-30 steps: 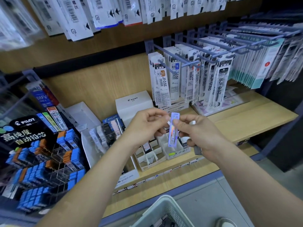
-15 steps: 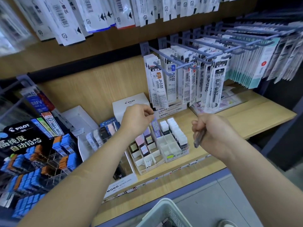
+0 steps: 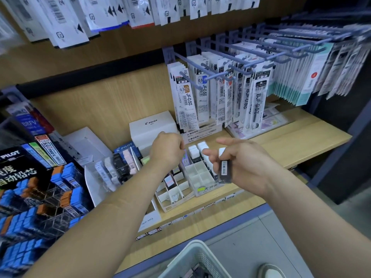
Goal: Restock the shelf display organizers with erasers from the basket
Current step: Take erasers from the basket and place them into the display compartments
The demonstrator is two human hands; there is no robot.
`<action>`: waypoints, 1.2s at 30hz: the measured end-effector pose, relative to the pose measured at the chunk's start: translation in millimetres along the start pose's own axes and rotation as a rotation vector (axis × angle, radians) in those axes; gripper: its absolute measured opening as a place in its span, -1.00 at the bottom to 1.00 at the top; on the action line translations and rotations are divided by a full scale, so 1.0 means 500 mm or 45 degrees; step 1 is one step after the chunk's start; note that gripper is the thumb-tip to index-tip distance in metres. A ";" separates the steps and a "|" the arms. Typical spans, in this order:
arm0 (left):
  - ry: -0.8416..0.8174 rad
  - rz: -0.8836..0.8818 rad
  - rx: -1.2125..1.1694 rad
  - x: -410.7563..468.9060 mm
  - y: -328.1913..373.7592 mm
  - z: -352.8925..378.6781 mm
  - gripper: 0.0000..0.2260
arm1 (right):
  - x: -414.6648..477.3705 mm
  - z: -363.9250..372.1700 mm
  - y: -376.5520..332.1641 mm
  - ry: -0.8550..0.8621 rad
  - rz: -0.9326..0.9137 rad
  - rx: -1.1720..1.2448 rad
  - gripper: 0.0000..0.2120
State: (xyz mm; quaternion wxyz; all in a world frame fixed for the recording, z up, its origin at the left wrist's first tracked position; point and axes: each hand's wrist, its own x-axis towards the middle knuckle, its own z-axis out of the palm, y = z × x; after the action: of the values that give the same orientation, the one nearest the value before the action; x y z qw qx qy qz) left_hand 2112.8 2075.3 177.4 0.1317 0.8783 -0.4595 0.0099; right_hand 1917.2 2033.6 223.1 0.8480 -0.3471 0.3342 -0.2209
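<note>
While the right hand (image 3: 247, 163) is pinching a stack of dark-sleeved erasers (image 3: 225, 169), long axis upright, just above the right organizer (image 3: 202, 177) near the shelf (image 3: 291, 145) front edge, the left hand (image 3: 167, 150) is hovering clenched over the back cells; contents unclear. Empty front cells are sitting directly below-left of the stack. Basket (image 3: 192, 261) is well below.
</note>
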 end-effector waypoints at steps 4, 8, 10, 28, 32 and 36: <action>0.046 0.039 0.011 -0.011 0.011 -0.008 -0.88 | -0.001 -0.004 0.002 -0.116 0.021 -0.028 -0.56; -0.118 0.006 -1.004 -0.057 0.057 -0.075 -0.85 | -0.001 -0.005 0.007 -0.186 0.036 -0.110 -0.61; -0.346 0.129 -1.173 -0.083 0.076 -0.103 -0.82 | 0.001 -0.003 0.012 -0.225 0.021 -0.171 -0.57; -0.315 -0.131 -1.531 -0.131 0.030 -0.098 -0.79 | 0.009 -0.012 0.034 -0.002 -0.146 -0.471 -0.91; -0.001 -0.082 -1.124 -0.087 0.011 -0.085 -0.80 | 0.024 -0.035 0.031 0.303 -0.179 -0.582 -0.85; 0.061 0.023 -0.643 -0.055 0.010 -0.066 -0.83 | 0.032 -0.052 0.038 0.393 -0.152 -0.627 -0.79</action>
State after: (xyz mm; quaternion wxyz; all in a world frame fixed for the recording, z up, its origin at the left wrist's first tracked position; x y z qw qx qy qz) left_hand 2096.1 2102.8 206.7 0.3576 0.8129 -0.4520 -0.0831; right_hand 1912.1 2025.1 188.7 0.6630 -0.5238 0.4816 -0.2326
